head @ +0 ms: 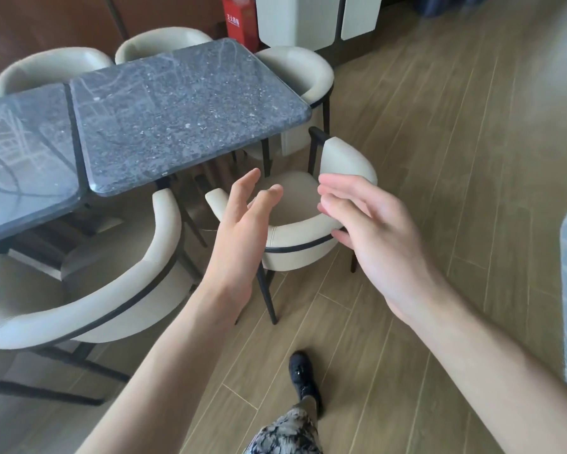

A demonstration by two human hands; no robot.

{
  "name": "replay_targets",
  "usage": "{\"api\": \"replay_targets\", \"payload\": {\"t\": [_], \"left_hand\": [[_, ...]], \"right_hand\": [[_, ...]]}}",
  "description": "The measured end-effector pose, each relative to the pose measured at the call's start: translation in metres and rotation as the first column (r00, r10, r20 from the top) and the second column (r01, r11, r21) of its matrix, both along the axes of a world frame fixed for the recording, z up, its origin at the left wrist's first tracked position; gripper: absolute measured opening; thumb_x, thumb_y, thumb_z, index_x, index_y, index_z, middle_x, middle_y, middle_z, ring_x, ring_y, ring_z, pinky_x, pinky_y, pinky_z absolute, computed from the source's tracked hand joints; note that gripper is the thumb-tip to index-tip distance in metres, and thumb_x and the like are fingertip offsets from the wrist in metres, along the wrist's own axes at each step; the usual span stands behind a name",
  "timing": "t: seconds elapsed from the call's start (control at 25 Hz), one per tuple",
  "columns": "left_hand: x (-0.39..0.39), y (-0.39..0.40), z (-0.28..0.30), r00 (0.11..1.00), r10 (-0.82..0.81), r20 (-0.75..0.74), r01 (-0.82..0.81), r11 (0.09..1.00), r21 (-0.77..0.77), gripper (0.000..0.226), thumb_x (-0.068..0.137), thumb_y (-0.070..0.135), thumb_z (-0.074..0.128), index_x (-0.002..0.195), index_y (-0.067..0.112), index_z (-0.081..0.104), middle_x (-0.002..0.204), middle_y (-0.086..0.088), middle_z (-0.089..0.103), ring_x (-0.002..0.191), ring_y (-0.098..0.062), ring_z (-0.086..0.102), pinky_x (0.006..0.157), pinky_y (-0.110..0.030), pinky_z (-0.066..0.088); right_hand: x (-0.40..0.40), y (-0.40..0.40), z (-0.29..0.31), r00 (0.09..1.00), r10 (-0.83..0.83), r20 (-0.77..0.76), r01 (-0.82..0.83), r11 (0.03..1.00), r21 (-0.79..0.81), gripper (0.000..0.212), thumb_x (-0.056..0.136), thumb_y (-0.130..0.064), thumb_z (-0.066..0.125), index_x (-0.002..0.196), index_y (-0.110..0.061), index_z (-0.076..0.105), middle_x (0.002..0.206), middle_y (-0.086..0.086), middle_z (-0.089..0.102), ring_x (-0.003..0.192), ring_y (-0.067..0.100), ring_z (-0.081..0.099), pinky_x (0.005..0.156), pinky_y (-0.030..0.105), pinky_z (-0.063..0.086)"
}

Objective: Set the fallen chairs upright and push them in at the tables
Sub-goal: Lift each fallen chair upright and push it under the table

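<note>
At the far left a cream chair (89, 290) with a curved, padded backrest edged by a thin dark band stands upright on black legs, tucked under the near edge of a dark grey speckled stone table (184, 106) whose top has rounded corners and a seam dividing it from a second slab (23, 152) on the left. Behind the table, two more cream chair backs (46, 68) show above its far edge, smooth and rounded like the others. Moving right, the left hand (243, 231) is raised with its fingers straight and loosely spread, palm turned inward, holding nothing. Just beyond and between the two hands stands the task chair (300, 237), upright on slim black legs, near the table's corner but with its seat outside the tabletop and its round backrest turned toward the person. The right hand (370, 224) hovers at the chair's right side, fingers extended and slightly blurred, gripping nothing; whether its fingertips touch the backrest cannot be told. Another cream chair (305, 77) sits at the table's short right end. Below lies a pale wood-plank floor (456, 158), with a dark shoe (302, 375) and a patterned trouser leg (285, 430).
</note>
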State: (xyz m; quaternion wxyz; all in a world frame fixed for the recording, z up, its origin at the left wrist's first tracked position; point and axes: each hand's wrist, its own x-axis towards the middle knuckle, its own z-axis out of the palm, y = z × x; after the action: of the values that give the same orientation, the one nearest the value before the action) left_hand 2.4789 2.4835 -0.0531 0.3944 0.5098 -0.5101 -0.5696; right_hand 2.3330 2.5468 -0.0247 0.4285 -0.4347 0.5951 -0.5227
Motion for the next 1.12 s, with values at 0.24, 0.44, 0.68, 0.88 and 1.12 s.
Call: {"api": "replay_targets", "payload": {"t": [0.24,0.44,0.68,0.88,1.12], "left_hand": [[-0.031,-0.079,-0.011,0.998,0.061,-0.003,-0.061,0.997,0.051,0.05,0.096,0.046,0.055,0.145,0.043,0.046,0.124,0.036,0.05,0.113,0.026,0.04,0.117,-0.036,0.033],[-0.056,-0.137,-0.015,0.995,0.091,0.031,-0.094,0.992,0.083,0.063,0.081,0.053,0.054,0.143,0.045,0.047,0.122,0.038,0.05,0.12,0.021,0.04,0.113,-0.03,0.034],[-0.091,-0.175,-0.05,0.984,0.167,0.056,-0.173,0.977,0.123,0.067,0.078,0.054,0.054,0.144,0.045,0.045,0.111,0.045,0.057,0.124,0.021,0.041,0.1,-0.02,0.037],[-0.131,-0.193,-0.099,0.962,0.258,0.085,-0.266,0.958,0.11,0.064,0.08,0.052,0.053,0.143,0.045,0.045,0.133,0.036,0.051,0.118,0.03,0.036,0.088,-0.008,0.034],[-0.167,-0.196,-0.188,0.931,0.276,0.239,-0.302,0.95,0.081,0.058,0.085,0.042,0.068,0.14,0.042,0.05,0.139,0.028,0.05,0.128,0.008,0.048,0.096,-0.016,0.039]], "right_hand": [[-0.03,-0.097,-0.005,0.998,0.058,-0.001,-0.058,0.997,0.056,0.025,0.097,-0.028,0.061,0.121,-0.033,0.068,0.124,-0.016,0.067,0.113,-0.008,0.062,0.109,0.035,0.047],[-0.051,-0.169,-0.013,0.994,0.111,0.007,-0.112,0.989,0.097,0.025,0.096,-0.028,0.062,0.119,-0.035,0.068,0.125,-0.015,0.066,0.109,-0.013,0.06,0.106,0.031,0.048],[-0.078,-0.229,-0.044,0.971,0.241,0.004,-0.239,0.96,0.144,0.029,0.096,-0.025,0.062,0.124,-0.031,0.066,0.127,-0.012,0.065,0.105,-0.018,0.059,0.101,0.02,0.048],[-0.114,-0.265,-0.093,0.932,0.362,-0.013,-0.355,0.92,0.167,0.028,0.095,-0.023,0.062,0.123,-0.029,0.067,0.125,-0.011,0.066,0.103,-0.016,0.06,0.093,0.013,0.048],[-0.172,-0.293,-0.19,0.849,0.495,-0.185,-0.467,0.866,0.178,0.026,0.101,-0.033,0.051,0.12,-0.026,0.066,0.118,-0.016,0.067,0.096,-0.021,0.057,0.08,0.0,0.039]]}}
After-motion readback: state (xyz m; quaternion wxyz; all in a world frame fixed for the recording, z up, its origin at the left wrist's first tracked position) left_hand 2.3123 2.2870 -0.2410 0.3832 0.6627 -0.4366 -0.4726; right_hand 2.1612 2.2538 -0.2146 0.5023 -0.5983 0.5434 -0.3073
